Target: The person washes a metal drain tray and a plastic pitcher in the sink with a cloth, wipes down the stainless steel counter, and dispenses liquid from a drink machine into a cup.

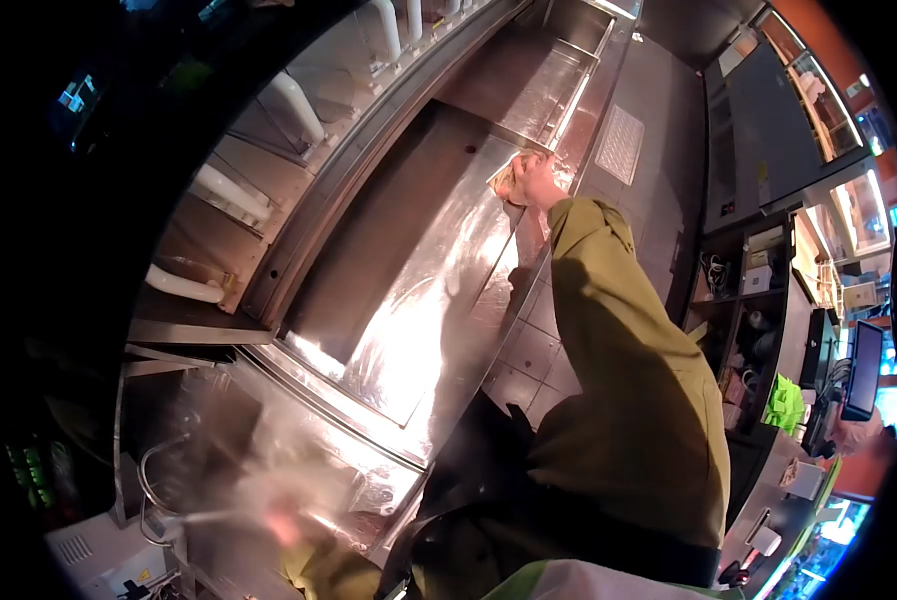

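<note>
Right hand (538, 182) reaches to the far right, sleeve outstretched, its fingers closed over a yellowish pad (503, 184), cloth or sponge, cannot tell which. Pad sits at the right side of the long steel surface (398, 270), by the strip dividing it from the far steel compartment (513, 85). Left hand (283, 522) blurred, near left, over the near steel section (363, 480); whether its fingers hold anything, cannot tell. A bent metal tube (148, 475) stands to its left.

Step in hand, by my reading: wiping down the metal with the pad, right arm at full reach. Next move would call for a flat, even press along the edge, grip kept firm, care at the corner by the divider.

Materials: surface broad, flat, sheet-like, sharp-edged; brushed dark at left, glaring white streaks nearer the right. Pad looks soft, folded or crumpled. Curved white pipes (293, 105), smooth and round, rise in a row along the left. Right sleeve (628, 350) olive, matte, creased at the cuff. Pale square tiles (528, 350) on the floor beyond the right edge.
</note>
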The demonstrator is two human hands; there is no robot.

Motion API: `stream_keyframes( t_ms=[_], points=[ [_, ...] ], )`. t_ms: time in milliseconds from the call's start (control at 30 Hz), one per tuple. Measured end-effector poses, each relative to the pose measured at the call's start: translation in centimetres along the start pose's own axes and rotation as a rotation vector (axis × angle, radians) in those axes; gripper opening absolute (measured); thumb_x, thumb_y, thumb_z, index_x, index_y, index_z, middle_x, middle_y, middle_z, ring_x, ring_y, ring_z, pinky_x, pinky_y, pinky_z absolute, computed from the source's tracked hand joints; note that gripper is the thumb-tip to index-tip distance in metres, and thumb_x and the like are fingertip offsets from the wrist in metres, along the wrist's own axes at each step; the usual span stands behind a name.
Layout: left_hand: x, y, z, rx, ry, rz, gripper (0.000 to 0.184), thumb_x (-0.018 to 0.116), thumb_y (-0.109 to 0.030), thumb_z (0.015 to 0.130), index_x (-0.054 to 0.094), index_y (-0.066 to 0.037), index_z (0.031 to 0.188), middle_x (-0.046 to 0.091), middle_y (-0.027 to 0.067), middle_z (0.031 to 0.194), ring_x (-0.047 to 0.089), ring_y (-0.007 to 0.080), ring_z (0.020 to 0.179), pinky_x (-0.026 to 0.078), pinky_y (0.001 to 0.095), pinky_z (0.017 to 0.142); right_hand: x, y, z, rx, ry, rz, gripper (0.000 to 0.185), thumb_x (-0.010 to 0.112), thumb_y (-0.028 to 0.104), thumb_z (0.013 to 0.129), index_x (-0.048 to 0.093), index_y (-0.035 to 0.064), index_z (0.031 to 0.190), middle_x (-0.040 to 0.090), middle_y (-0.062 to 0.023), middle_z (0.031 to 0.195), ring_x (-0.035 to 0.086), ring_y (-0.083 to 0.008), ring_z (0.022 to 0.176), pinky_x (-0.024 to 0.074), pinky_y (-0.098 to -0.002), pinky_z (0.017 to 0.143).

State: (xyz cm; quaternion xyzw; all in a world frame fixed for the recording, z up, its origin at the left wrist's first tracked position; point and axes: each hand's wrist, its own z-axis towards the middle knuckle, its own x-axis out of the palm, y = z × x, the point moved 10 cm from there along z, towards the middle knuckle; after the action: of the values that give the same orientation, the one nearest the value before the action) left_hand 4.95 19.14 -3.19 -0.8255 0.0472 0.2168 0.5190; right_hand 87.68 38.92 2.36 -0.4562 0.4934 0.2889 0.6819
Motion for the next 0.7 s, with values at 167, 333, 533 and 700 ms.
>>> stream_keyframes(
  t_ms=[167, 333, 533, 700],
  points=[
    [-1.1, 0.9, 0.3, -0.014, 0.128, 0.031, 0.026, 0.057, -0.021, 0.076, 0.055, 0.005, 0.084, 0.057, 0.0110, 0.079, 0.056, 0.0182, 0.070, 0.046, 0.0279, 0.066, 2.9, 3.4, -1.8, 0.003, 0.143, 0.183, 0.066, 0.047, 0.056, 0.069, 0.049, 0.0055, 0.110, 0.049, -0.0110, 0.114, 0.041, -0.0289, 0.110, 0.0299, -0.0528, 0.086],
    [-3.2, 2.3, 0.6, 0.131, 0.082, 0.110, 0.037, 0.050, -0.008, 0.070, 0.042, 0.007, 0.103, 0.051, 0.0127, 0.097, 0.052, 0.0211, 0.086, 0.045, 0.0303, 0.074, 0.9, 10.5, -8.4, -0.063, 0.324, 0.003, 0.081, 0.039, 0.057, 0.073, 0.032, -0.0031, 0.127, 0.038, -0.0203, 0.122, 0.029, -0.0385, 0.115, 0.0226, -0.0556, 0.086],
    [-8.9, 16.5, 7.4, -0.291, -0.178, -0.497, 0.028, 0.047, -0.010, 0.076, 0.043, -0.001, 0.102, 0.050, 0.0124, 0.093, 0.051, 0.0259, 0.077, 0.046, 0.0341, 0.068, -4.6, 18.0, -18.6, -0.134, 0.540, -0.023, 0.084, 0.033, 0.057, 0.079, 0.015, -0.0032, 0.133, 0.021, -0.0280, 0.133, 0.016, -0.0433, 0.123, 0.0120, -0.0620, 0.094],
    [-10.1, 21.6, 10.8, -0.577, -0.242, -0.856, 0.021, 0.047, -0.015, 0.079, 0.048, -0.007, 0.099, 0.051, 0.0110, 0.091, 0.049, 0.0286, 0.078, 0.047, 0.0380, 0.063, -6.0, 23.7, -24.4, -0.252, 0.569, -0.035, 0.084, 0.030, 0.059, 0.080, 0.011, -0.0021, 0.134, 0.018, -0.0168, 0.138, 0.015, -0.0428, 0.124, 0.0155, -0.0631, 0.093]
  ],
)
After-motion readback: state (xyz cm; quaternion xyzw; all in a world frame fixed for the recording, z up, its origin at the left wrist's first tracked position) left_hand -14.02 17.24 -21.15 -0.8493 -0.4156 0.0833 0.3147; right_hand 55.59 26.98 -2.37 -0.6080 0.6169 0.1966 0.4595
